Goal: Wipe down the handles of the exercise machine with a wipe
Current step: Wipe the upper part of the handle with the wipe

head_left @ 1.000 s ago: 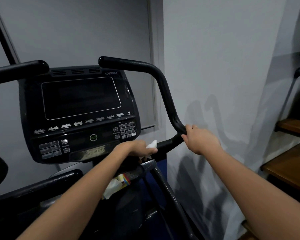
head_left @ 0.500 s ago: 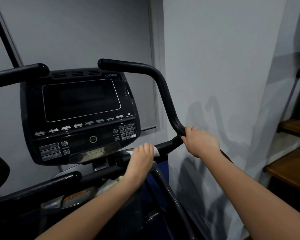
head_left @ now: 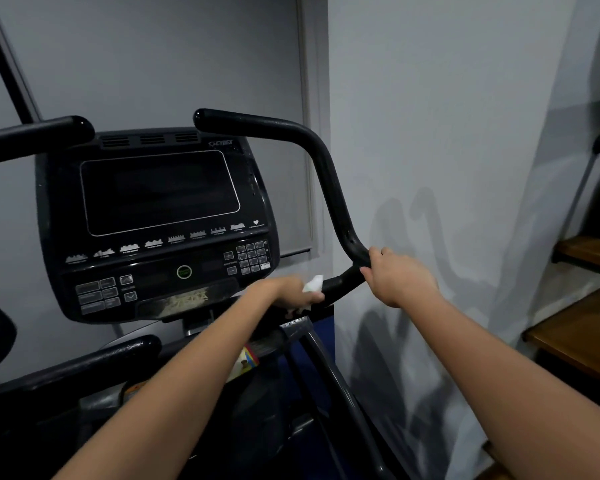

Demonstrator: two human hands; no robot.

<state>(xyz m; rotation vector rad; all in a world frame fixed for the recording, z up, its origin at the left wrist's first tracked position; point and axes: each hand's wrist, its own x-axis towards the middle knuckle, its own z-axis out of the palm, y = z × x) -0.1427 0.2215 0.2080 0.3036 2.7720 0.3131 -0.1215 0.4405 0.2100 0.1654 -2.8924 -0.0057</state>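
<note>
The black right handle (head_left: 329,188) of the exercise machine curves up from a bend beside the console and ends in a horizontal bar. My left hand (head_left: 291,292) grips the handle's lower stretch with a white wipe (head_left: 313,284) wrapped under its fingers; a corner of the wipe sticks up. My right hand (head_left: 397,277) grips the same handle at the bend, a little to the right of the left hand. The left handle (head_left: 35,135) reaches in from the left edge, untouched.
The black console (head_left: 160,216) with a dark screen and keypads sits between the handles. A lower black bar (head_left: 84,362) runs below the console. A grey wall stands close on the right; wooden stair steps (head_left: 582,334) are at the far right.
My left hand turned over the handle's lower stretch and back, rubbing the wipe there. My right hand kept its grip at the bend. The view shifted slightly.
</note>
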